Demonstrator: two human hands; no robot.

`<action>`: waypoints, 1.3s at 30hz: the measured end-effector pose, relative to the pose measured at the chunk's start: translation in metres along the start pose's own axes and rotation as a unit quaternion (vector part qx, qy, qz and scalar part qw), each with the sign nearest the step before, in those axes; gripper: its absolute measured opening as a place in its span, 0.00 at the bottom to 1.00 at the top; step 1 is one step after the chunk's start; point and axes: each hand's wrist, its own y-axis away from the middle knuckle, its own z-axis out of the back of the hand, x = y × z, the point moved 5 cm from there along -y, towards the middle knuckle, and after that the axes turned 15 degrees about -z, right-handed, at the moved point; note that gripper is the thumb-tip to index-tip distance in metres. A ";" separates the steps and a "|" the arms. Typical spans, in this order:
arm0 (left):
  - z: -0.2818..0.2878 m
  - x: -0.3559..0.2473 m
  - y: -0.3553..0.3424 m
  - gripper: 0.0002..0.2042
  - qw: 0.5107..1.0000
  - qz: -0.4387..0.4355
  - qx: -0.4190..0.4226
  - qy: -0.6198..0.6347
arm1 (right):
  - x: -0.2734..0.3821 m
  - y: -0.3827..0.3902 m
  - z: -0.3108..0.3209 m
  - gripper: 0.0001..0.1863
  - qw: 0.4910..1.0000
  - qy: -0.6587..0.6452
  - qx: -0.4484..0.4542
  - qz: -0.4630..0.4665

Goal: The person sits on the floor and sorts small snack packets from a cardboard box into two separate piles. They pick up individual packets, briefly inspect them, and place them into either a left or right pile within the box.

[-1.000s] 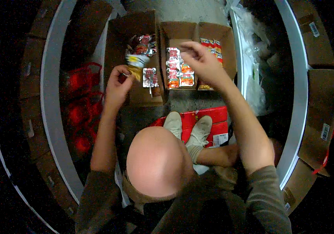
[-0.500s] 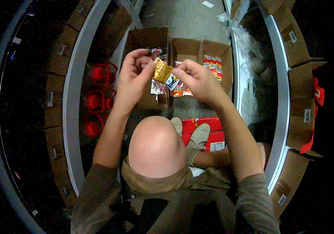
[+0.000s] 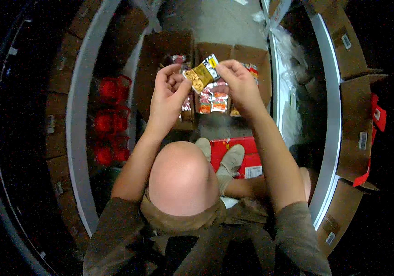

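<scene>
A small snack packet [image 3: 205,73], with nuts pictured at one end, a golden-brown middle and a black, white and yellow end, is held tilted between my two hands above open cardboard boxes. My left hand [image 3: 169,94] pinches its lower-left corner between thumb and fingers, by the nut picture. On the opposite end, my right hand [image 3: 243,85] grips the black and white part near the corner. Below lie silver-and-orange packets [image 3: 212,105] in the middle box [image 3: 215,48]. The left box [image 3: 167,42] holds dark reddish packets, partly hidden by my left hand.
The right box [image 3: 259,56] contains more packets, mostly behind my right hand. Red baskets [image 3: 110,123] stand on the left shelf. Clear plastic wrap [image 3: 290,89] hangs along the right one. My shoes rest by a red carton [image 3: 245,146], beyond my raised knee [image 3: 181,177].
The packet has been turned, so its black and white end points up and right instead of down and right. Both hands still hold it. My view has shifted slightly.
</scene>
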 end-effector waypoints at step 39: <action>0.197 0.377 -0.046 0.35 0.897 0.360 -0.231 -0.110 | -0.143 -0.099 0.165 0.21 0.788 0.566 -0.241 0.028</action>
